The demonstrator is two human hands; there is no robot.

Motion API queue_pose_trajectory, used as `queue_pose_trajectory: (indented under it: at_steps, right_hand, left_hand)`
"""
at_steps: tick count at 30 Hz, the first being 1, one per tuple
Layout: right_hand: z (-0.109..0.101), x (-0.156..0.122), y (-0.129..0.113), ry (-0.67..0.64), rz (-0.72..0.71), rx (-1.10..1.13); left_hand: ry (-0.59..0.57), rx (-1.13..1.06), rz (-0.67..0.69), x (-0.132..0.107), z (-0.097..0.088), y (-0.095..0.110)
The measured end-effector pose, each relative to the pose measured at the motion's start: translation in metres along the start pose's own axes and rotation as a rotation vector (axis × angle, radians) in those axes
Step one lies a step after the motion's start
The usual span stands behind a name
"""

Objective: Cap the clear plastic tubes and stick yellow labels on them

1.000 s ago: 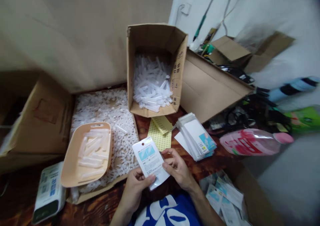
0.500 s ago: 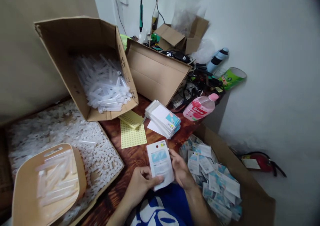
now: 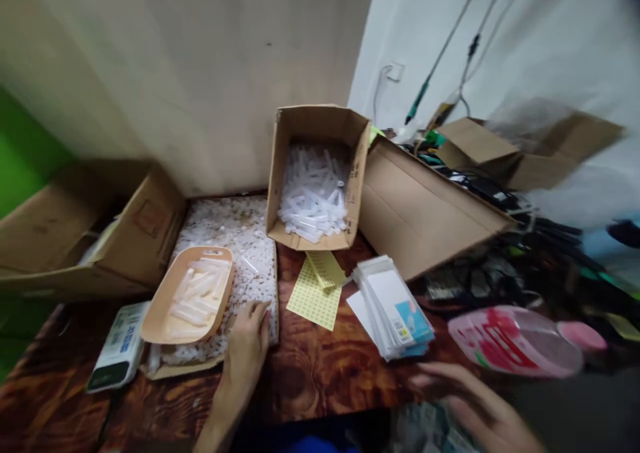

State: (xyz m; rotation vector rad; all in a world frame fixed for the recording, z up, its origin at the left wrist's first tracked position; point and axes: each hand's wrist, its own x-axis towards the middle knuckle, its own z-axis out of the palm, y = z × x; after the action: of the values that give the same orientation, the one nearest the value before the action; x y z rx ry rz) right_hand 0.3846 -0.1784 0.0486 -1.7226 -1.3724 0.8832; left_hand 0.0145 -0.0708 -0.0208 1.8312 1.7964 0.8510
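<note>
My left hand (image 3: 247,346) lies with fingers down on the near corner of a flat cardboard tray (image 3: 200,367) filled with small white plastic bits, beside a tan plastic basket (image 3: 165,306) holding clear tubes. My right hand (image 3: 470,403) is blurred at the lower right, fingers spread, over a heap of packets (image 3: 425,429) below the table edge; nothing shows in it. A stack of white packaged cards (image 3: 393,306) lies between the hands, a little further back. Yellow sticker sheets (image 3: 315,293) lie behind.
An open carton of clear tubes (image 3: 315,193) leans at the back. A large cardboard box (image 3: 425,206) lies right of it, another box (image 3: 90,239) at left. A pink bottle (image 3: 515,343) lies at right, a white pack (image 3: 117,343) at left, cables behind.
Both hands held a white packet before; it is gone from them now. My left hand moved out to the tray of white bits, my right hand swung down to the right. The view turned left.
</note>
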Motion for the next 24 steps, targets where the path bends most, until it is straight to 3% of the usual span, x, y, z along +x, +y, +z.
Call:
queue_pose_trajectory:
  at_steps: [1, 3, 6, 8, 13, 19, 21, 24]
  right_hand:
    - [0.028, 0.03, -0.02, -0.223, -0.043, 0.064]
    - [0.088, 0.083, -0.058, -0.441, -0.196, 0.05]
    - [0.162, 0.137, -0.098, -0.482, -0.492, -0.136]
    - [0.193, 0.158, -0.112, -0.498, -0.632, -0.232]
    - [0.245, 0.186, -0.128, -0.512, -0.724, -0.29]
    - [0.315, 0.194, -0.128, -0.402, -0.625, -0.335]
    - [0.323, 0.193, -0.125, -0.359, -0.602, -0.309]
    - [0.314, 0.185, -0.117, -0.296, -0.579, -0.227]
  left_hand:
    - [0.04, 0.051, -0.034, 0.005, 0.0, -0.01]
    - [0.069, 0.109, -0.089, 0.013, 0.001, -0.023]
    - [0.077, 0.166, -0.105, 0.017, 0.005, -0.029]
    - [0.091, 0.191, -0.104, 0.017, 0.008, -0.027]
    - [0.123, 0.255, -0.079, 0.013, 0.019, -0.029]
    - [0.096, 0.277, 0.027, 0.009, 0.021, -0.047]
    - [0.086, 0.259, 0.069, 0.008, 0.017, -0.053]
    - [0.083, 0.211, 0.116, 0.007, 0.012, -0.059]
